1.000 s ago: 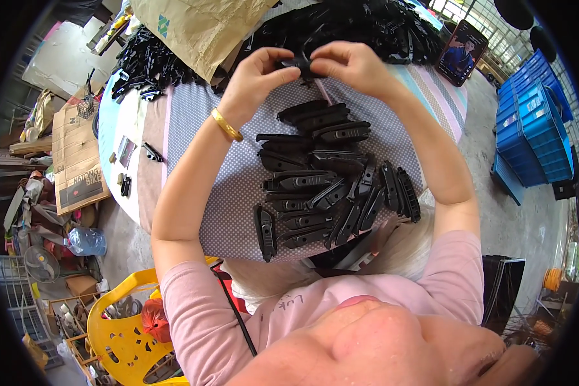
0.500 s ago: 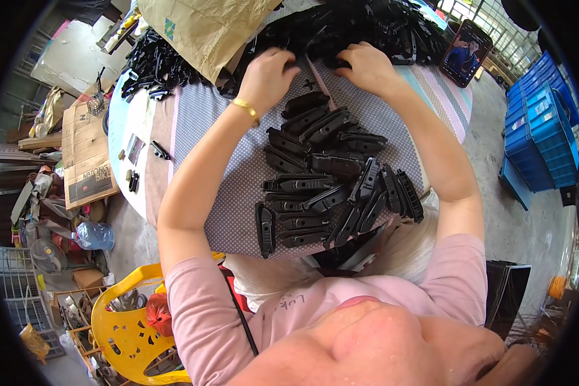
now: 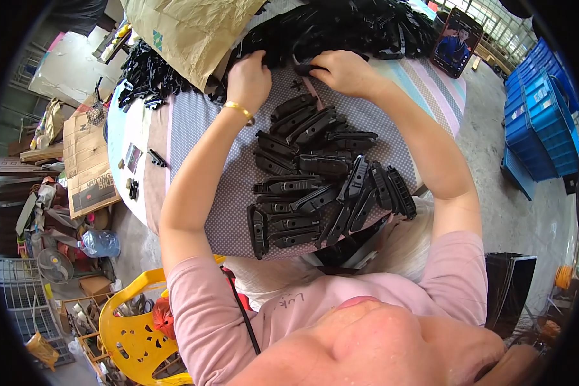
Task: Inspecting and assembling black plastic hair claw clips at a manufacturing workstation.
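My left hand, a gold bracelet at its wrist, reaches to the near edge of a large heap of black plastic parts. Its fingers curl inward, and their tips are lost against the dark heap. A short way to the right, my right hand pinches a small black plastic part between thumb and fingers. Between my forearms, several long black plastic housings lie loosely stacked on the dotted tablecloth. A tiny black cross-shaped piece rests below my right fingertips.
A brown paper sack covers part of the heap, beside more small black pieces at the left. A phone stands upright at the far right. Blue crates are on the floor; a yellow chair stands at my left.
My right hand has moved left, bringing the small black part into clearer sight. My left hand has drawn slightly left. The whole view has shifted a little, and the stacked housings keep their arrangement.
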Demonstrator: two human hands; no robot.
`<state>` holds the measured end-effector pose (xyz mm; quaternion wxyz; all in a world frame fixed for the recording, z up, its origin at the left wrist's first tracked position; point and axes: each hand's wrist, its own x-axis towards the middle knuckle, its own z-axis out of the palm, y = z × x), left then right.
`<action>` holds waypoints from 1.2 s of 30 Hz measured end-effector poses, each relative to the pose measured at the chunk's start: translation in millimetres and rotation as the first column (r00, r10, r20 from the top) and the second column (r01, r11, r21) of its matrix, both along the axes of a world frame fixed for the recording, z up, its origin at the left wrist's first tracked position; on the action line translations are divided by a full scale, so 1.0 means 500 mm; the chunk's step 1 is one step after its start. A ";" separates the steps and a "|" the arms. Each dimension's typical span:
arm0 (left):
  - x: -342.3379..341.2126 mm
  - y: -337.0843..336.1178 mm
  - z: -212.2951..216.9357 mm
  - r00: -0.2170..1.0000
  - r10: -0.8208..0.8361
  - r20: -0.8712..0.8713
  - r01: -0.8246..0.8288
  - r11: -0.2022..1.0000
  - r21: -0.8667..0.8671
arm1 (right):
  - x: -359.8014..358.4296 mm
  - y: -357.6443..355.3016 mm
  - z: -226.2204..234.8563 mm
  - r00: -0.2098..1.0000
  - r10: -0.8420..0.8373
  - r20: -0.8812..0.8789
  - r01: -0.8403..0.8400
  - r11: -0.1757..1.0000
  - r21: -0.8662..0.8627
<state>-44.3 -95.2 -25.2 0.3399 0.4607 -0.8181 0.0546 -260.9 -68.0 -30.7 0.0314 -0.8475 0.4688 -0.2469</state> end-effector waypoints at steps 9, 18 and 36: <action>0.020 0.068 0.022 0.628 0.023 -0.778 0.509 0.744 0.432 | 0.047 0.020 -0.002 0.806 0.199 0.557 -0.233 0.972 -0.010; 0.001 0.102 0.050 0.631 -0.038 -0.775 0.579 0.688 0.437 | 0.075 0.061 0.024 0.844 0.271 0.463 -0.184 0.957 -0.225; 0.001 0.100 0.049 0.464 -0.014 -0.886 0.757 0.525 0.389 | 0.072 0.072 0.045 0.584 0.171 0.794 -0.218 0.975 -0.049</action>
